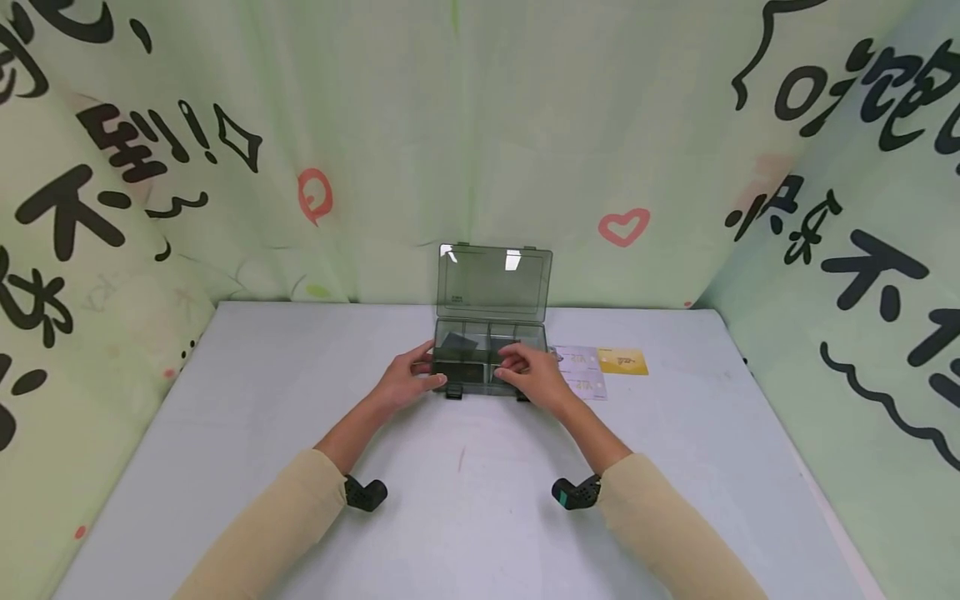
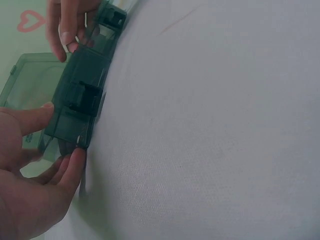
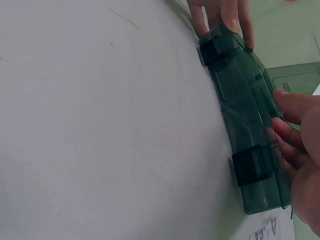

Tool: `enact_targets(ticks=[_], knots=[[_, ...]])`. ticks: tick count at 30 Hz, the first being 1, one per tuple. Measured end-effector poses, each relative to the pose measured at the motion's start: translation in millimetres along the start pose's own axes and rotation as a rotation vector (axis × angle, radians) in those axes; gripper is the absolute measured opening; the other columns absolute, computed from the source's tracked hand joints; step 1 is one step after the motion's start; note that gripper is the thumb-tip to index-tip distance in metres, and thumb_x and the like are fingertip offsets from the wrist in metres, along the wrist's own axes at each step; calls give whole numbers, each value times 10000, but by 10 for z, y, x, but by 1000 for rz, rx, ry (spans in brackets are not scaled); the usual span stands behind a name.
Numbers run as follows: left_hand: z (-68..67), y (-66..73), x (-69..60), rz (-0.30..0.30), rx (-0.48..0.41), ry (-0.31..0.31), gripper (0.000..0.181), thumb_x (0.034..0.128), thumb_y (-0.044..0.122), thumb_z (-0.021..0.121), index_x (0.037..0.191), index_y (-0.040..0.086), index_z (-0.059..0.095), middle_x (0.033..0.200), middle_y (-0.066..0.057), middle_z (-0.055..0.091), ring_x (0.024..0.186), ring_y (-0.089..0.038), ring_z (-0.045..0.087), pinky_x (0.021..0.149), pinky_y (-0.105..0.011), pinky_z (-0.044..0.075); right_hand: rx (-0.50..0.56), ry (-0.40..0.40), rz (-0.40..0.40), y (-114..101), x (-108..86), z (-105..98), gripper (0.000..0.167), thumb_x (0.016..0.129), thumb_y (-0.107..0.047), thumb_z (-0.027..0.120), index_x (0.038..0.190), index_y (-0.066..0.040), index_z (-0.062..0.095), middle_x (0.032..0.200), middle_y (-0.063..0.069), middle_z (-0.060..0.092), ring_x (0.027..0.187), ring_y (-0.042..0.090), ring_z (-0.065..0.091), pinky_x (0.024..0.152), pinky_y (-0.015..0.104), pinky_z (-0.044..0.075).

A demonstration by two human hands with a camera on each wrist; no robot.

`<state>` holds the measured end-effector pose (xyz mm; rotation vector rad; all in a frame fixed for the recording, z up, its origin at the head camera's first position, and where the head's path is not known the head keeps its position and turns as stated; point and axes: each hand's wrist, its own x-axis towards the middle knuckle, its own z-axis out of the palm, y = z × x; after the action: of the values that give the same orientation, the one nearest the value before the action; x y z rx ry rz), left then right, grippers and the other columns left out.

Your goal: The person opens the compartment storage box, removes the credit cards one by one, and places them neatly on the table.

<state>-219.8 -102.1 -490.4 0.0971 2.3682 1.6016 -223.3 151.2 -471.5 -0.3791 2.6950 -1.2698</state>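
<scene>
A translucent dark-green compartment box [image 1: 462,388] stands on the table with its lid [image 1: 492,283] raised at the back. My left hand [image 1: 405,379] grips the box's left end, thumb at the upper rim and fingers along the side wall. Over the front right compartment, my right hand [image 1: 534,375] has its fingers bent down at the rim; whether they pinch something small is hidden. A dark flat piece [image 1: 459,342] lies in a back left compartment. Two black latches show on the front wall, one of them the left latch [image 1: 453,391].
Right of the box, partly behind my right hand, lie purple printed cards [image 1: 587,385] and a yellow card [image 1: 622,362]. The white table [image 1: 465,517] ends at a pale green curtain [image 1: 390,167] behind the box.
</scene>
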Motion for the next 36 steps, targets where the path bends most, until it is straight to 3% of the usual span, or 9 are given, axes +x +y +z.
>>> enact_targets(ticks=[16,27,36], knots=[[5,17,0,-40,-22,-15,739,910,179,674,1538,181,284,1478,-156,437,1373,-320,431,1060,-474,445,-116,-78,29,-66,51,27,327,956,-258,619,1241,-97,620,927,40,646,810,141,581,713,285,487],[-7,17,13,-30,-14,-2,746,905,177,683,1537,178,287,1465,-162,451,1360,-323,445,1059,-473,447,-77,-51,-42,-63,91,97,153,936,-246,649,1033,-127,652,871,25,635,787,133,586,709,276,485],[19,-22,45,-35,-4,10,750,900,185,688,1536,190,290,1456,-158,463,1361,-323,444,1056,-476,450,-157,-102,-23,-67,132,144,290,947,-298,628,1196,-152,655,887,11,639,784,136,570,674,283,466]])
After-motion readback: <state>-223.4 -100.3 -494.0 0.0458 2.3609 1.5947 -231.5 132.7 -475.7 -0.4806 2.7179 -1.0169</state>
